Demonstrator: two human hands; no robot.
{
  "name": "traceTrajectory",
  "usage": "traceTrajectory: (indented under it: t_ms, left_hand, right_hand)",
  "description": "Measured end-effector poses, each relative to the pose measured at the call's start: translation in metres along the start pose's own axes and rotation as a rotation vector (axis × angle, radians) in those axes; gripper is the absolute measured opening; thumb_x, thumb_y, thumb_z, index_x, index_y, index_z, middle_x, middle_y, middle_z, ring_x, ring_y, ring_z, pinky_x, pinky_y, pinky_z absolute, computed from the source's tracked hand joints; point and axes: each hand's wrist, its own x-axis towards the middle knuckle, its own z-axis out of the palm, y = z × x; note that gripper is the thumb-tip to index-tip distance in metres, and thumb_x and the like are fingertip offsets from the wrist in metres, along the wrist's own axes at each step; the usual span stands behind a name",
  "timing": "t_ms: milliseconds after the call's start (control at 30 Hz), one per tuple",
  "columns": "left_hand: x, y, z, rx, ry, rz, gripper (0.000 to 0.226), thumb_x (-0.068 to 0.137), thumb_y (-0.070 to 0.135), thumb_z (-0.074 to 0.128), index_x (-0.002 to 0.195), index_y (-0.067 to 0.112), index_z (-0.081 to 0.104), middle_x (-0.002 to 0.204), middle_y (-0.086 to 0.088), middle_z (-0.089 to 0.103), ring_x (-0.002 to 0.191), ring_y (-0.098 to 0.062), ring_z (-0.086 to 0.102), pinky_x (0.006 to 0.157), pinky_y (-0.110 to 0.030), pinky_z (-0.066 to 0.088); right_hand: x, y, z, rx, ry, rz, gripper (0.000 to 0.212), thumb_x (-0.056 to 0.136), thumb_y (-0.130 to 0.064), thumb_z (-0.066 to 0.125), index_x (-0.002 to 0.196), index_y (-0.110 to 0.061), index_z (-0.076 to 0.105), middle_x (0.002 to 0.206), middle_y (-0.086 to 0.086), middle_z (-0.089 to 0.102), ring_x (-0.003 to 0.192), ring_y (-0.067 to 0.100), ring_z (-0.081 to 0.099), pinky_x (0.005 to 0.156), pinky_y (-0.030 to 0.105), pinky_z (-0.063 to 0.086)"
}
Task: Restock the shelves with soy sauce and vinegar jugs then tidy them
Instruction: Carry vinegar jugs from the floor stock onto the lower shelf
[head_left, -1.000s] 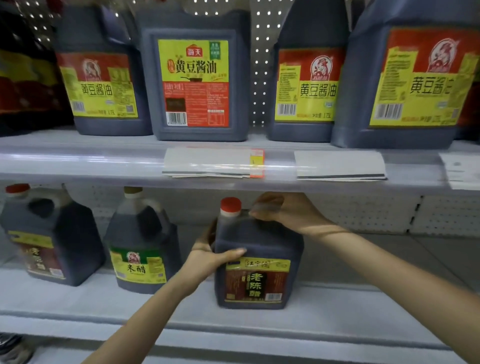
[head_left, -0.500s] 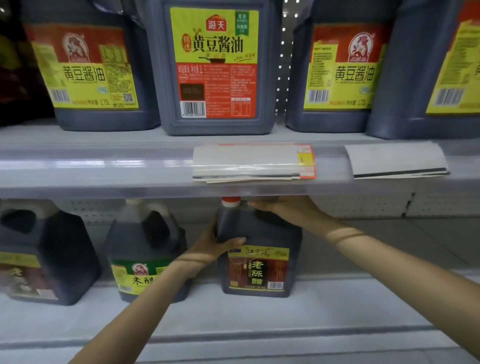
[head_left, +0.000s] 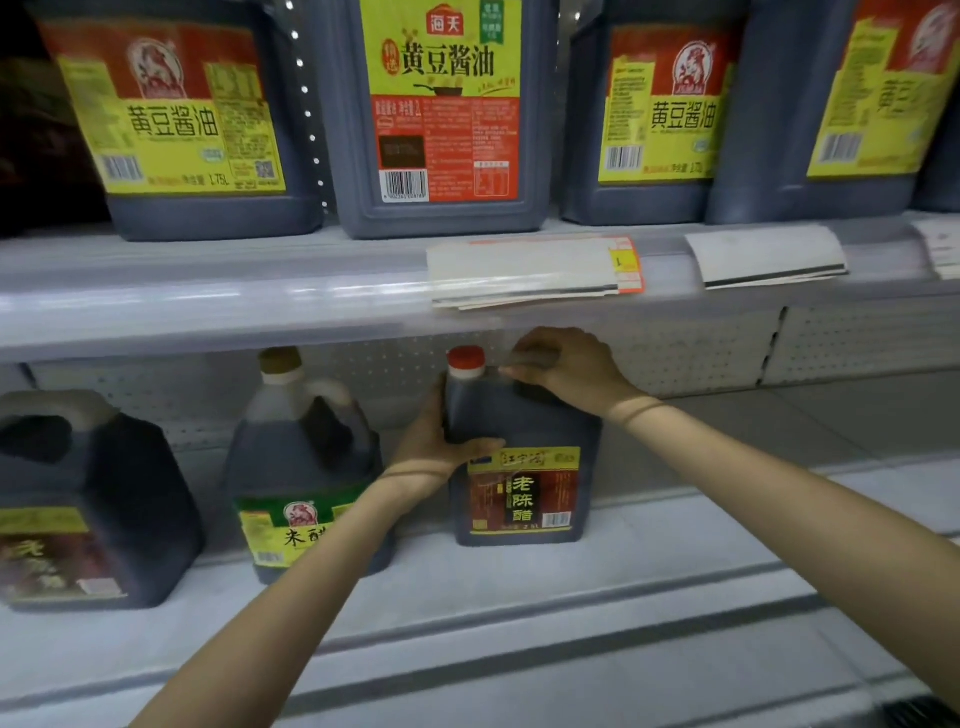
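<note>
— Where is the vinegar jug (head_left: 524, 499)?

— It stands upright on the lower shelf (head_left: 519, 587), a little right of the middle and set back towards the far panel. It has a red cap (head_left: 466, 361) and a dark label that faces the person.

— What is the left hand (head_left: 441, 447) doing?

— It grips the jug's left side. The thumb lies across the front, just above the label, and the fingers wrap round the side out of sight.

— And the right hand (head_left: 566, 371)?

— It grips the jug from above, fingers curled over the handle beside the cap, just under the edge of the upper shelf (head_left: 260, 291).

— What stands nearby?

— Just left of the left wrist is a green-labelled jug (head_left: 301, 467) with a brownish cap. Further left is a larger dark jug (head_left: 88, 499), cut off by the frame edge. To the right of the held jug, the lower shelf is bare.

— And above?

— Soy sauce jugs (head_left: 441, 104) stand in a row on the upper shelf, labels forward. White price tags (head_left: 530, 270) are slotted into its front rail.
</note>
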Motion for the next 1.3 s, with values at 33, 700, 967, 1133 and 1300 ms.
traceTrajectory:
  t_ms: [33,700,967,1133,1300]
  left_hand:
    - [0.000,0.001,0.000,0.009,-0.007,-0.004,0.070,0.073,0.026,0.080,0.129,0.023,0.039,0.131,-0.001,0.053,0.114,-0.015,0.051,0.092,-0.028,0.044]
    - [-0.011,0.025,-0.024,0.520,0.139,0.373,0.082,0.093,0.053,0.044,0.152,0.022,-0.005,0.161,0.001,-0.005,0.147,-0.017,-0.003,0.120,-0.036,0.005]
    - [-0.025,0.035,-0.024,0.887,0.228,0.347,0.090,0.076,0.073,0.001,0.152,0.025,-0.005,0.161,-0.002,-0.004,0.148,-0.023,-0.004,0.116,-0.041,-0.007]
    - [-0.054,0.050,-0.002,0.752,0.171,0.256,0.086,0.078,0.074,0.008,0.153,0.031,0.006,0.161,-0.001,-0.003,0.148,-0.026,-0.003,0.118,-0.048,-0.003]
    - [-0.085,0.079,0.034,0.789,0.098,0.206,0.074,0.093,0.063,0.017,0.153,0.022,0.005,0.160,-0.009,0.004,0.147,-0.032,0.004,0.117,-0.052,0.001]
  right_hand:
    - [0.000,-0.001,0.000,-0.003,0.008,0.015,0.029,0.080,-0.044,0.069,0.101,-0.023,0.066,0.110,-0.004,0.068,0.103,0.018,0.061,0.095,0.041,0.046]
    - [-0.058,0.004,-0.010,-0.610,-0.055,0.008,0.075,0.085,-0.073,0.011,0.150,-0.034,0.009,0.157,-0.001,0.015,0.144,0.023,0.013,0.115,0.046,0.014]
    - [-0.132,0.028,-0.066,-0.872,-0.033,0.245,0.108,0.053,-0.079,-0.035,0.149,-0.034,-0.010,0.158,0.000,-0.010,0.146,0.026,-0.007,0.111,0.061,-0.001]
    - [-0.195,0.036,-0.113,-0.863,-0.004,0.395,0.104,0.059,-0.079,-0.024,0.150,-0.032,-0.003,0.160,0.002,-0.001,0.146,0.027,-0.001,0.110,0.063,0.000]
    - [-0.262,0.046,-0.155,-0.920,0.029,0.508,0.101,0.062,-0.077,-0.022,0.150,-0.032,-0.002,0.160,0.000,-0.003,0.146,0.025,-0.002,0.110,0.063,0.001]
